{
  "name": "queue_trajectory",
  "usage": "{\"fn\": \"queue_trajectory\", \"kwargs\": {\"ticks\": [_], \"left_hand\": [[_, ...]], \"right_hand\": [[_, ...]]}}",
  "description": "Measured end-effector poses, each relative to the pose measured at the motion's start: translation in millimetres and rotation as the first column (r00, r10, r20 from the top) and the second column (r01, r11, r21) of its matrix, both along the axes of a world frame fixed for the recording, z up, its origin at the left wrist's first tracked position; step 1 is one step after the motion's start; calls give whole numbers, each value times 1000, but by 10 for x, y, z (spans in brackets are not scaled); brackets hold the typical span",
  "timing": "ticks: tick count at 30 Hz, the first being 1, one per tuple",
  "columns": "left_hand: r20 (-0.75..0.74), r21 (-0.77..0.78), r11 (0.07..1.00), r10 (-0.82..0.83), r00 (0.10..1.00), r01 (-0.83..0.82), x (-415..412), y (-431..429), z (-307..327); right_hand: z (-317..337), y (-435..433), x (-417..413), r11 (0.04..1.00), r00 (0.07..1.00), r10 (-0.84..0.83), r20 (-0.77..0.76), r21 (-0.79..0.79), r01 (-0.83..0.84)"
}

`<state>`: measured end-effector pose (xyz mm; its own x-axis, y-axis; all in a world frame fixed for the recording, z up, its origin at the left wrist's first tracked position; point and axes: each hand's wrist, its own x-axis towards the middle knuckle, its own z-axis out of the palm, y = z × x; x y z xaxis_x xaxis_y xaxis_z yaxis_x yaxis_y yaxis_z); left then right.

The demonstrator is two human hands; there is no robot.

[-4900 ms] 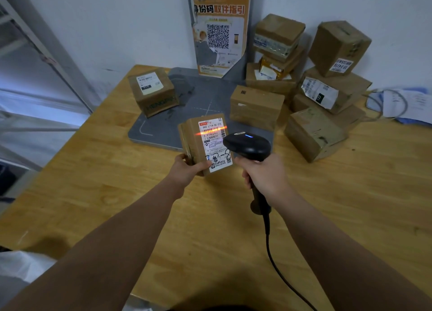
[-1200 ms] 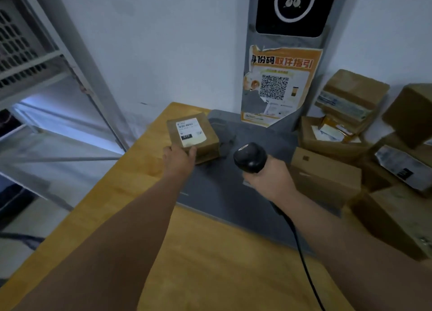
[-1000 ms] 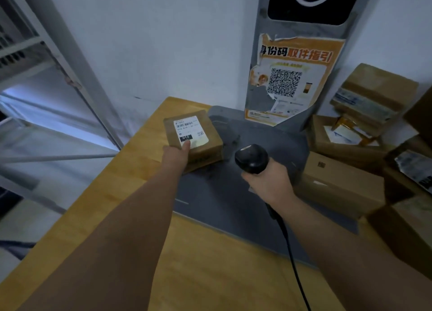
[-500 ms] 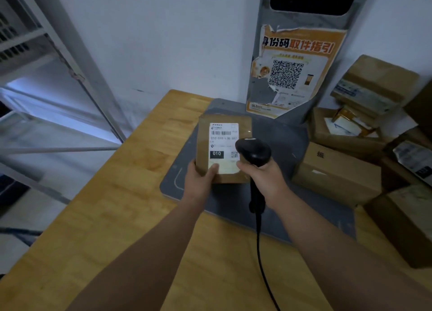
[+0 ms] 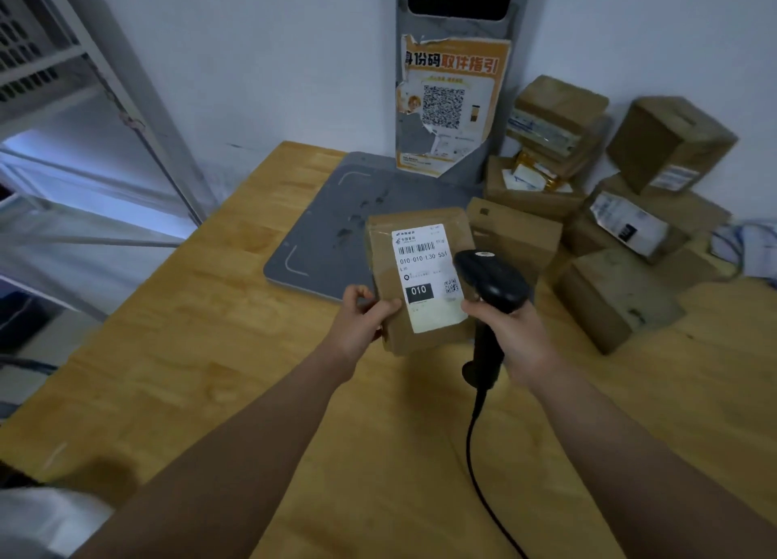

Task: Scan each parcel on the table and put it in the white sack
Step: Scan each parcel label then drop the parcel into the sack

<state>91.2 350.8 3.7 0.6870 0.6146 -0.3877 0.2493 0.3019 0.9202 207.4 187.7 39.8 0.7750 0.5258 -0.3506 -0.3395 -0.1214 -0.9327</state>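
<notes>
My left hand grips a brown cardboard parcel by its lower left corner and holds it tilted up above the wooden table. Its white label with a barcode and "010" faces me. In my right hand I hold a black corded scanner, whose head sits just right of the label. A bit of the white sack shows at the bottom left corner.
A grey scan pad lies on the table behind the parcel, below a post with an orange QR poster. Several brown parcels are piled at the right against the wall. A metal shelf frame stands at the left.
My left hand lifted the parcel off the grey pad and drew it nearer, label facing me. The scanner came in beside the label. The earlier scanned parcel is gone from view.
</notes>
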Motion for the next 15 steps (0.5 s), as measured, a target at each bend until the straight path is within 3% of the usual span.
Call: {"fn": "queue_trajectory", "kwargs": {"ticks": [5, 10, 15], "left_hand": [[-38, -17, 1000, -21, 999, 20, -200, -386, -9], [-59, 23, 999, -21, 998, 22, -353, -684, -25], [-83, 26, 999, 21, 996, -19, -493, -828, -59]], "right_hand": [[88, -477, -244, 987, 967, 26, 253, -158, 15], [147, -761, -525, 962, 919, 197, 341, -250, -113], [168, -883, -691, 963, 935, 96, 341, -271, -1]]}}
